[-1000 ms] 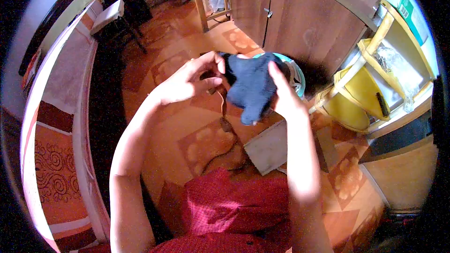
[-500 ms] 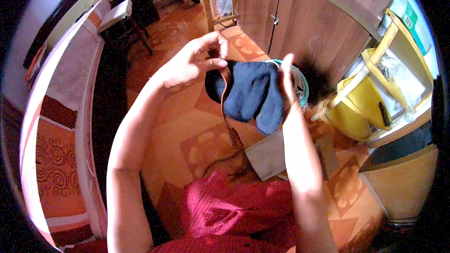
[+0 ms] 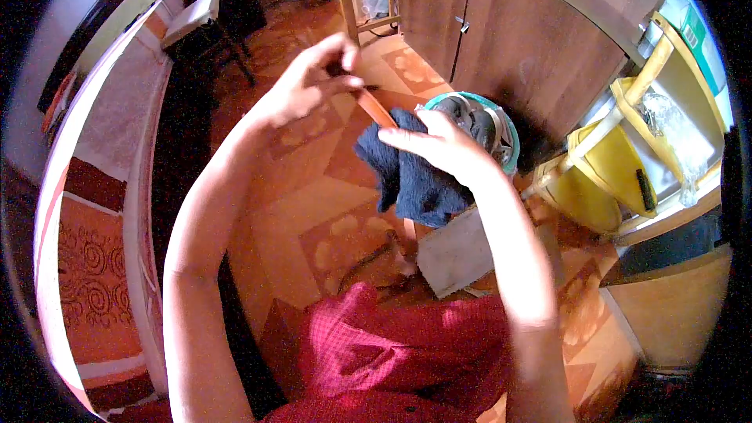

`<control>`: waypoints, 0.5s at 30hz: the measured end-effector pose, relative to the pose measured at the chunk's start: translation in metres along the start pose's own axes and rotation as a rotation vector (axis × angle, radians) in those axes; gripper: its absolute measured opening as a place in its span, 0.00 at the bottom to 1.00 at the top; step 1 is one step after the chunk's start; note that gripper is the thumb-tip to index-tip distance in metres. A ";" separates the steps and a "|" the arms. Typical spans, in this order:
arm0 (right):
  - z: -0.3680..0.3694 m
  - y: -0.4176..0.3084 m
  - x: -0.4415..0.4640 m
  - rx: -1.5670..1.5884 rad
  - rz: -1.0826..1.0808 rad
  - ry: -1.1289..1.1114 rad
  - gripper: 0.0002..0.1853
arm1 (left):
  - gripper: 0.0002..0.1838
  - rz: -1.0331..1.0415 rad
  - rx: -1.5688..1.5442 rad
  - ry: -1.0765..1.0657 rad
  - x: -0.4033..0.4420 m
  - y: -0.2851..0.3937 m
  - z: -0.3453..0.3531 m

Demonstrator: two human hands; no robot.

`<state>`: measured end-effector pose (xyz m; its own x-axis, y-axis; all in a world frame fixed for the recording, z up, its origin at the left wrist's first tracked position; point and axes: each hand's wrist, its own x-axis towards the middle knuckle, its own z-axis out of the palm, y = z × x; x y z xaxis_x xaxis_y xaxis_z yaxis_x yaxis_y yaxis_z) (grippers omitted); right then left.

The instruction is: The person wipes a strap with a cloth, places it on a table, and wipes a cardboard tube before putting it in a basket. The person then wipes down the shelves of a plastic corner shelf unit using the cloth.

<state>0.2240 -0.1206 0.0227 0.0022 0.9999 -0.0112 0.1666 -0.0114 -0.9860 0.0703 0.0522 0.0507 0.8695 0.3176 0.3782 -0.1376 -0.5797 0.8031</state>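
Note:
A dark blue cloth bundle [image 3: 411, 188], soft and folded with sock-like lobes, hangs in front of me. My right hand [image 3: 442, 145] is closed on its upper edge, thumb pointing left. A flat orange-brown strap [image 3: 376, 108] runs from the bundle up to my left hand [image 3: 317, 82], whose thumb and fingers pinch its upper end. More of the strap seems to show below the bundle. Just behind my right hand stands a round basket with a teal rim [image 3: 513, 158], holding rolled grey and white items.
A greyish flat board or box [image 3: 454, 254] lies on the orange patterned floor [image 3: 329, 227]. To the right is a yellow chair-like frame [image 3: 595, 164] with clear plastic on it. A brown cabinet [image 3: 540, 39] stands behind, and a bed [image 3: 94, 258] is at left.
My right hand has turned over the top of the cloth bundle, which now hangs more crumpled. My left hand has moved slightly up and left, drawing the strap taut. The basket is more exposed.

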 end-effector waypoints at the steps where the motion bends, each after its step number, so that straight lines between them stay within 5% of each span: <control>1: -0.003 0.009 -0.001 -0.095 0.088 -0.019 0.26 | 0.13 -0.070 -0.136 0.063 -0.006 0.000 -0.005; 7: -0.007 0.031 -0.047 -0.338 0.000 0.010 0.31 | 0.13 -0.067 -0.009 0.214 -0.035 -0.035 -0.032; 12: -0.014 0.067 -0.051 -0.390 -0.125 0.177 0.31 | 0.12 -0.308 -0.156 0.415 -0.043 -0.069 -0.006; 13: -0.011 0.073 -0.046 -0.335 -0.123 0.275 0.33 | 0.12 -0.154 0.116 0.418 -0.044 -0.096 -0.001; 15: -0.010 0.060 -0.038 -0.381 -0.112 0.291 0.31 | 0.13 -0.076 0.069 0.554 -0.048 -0.111 0.026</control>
<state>0.2434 -0.1598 -0.0346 0.2301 0.9540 0.1924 0.5301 0.0430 -0.8469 0.0560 0.0819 -0.0683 0.4945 0.6960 0.5206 -0.0369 -0.5817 0.8126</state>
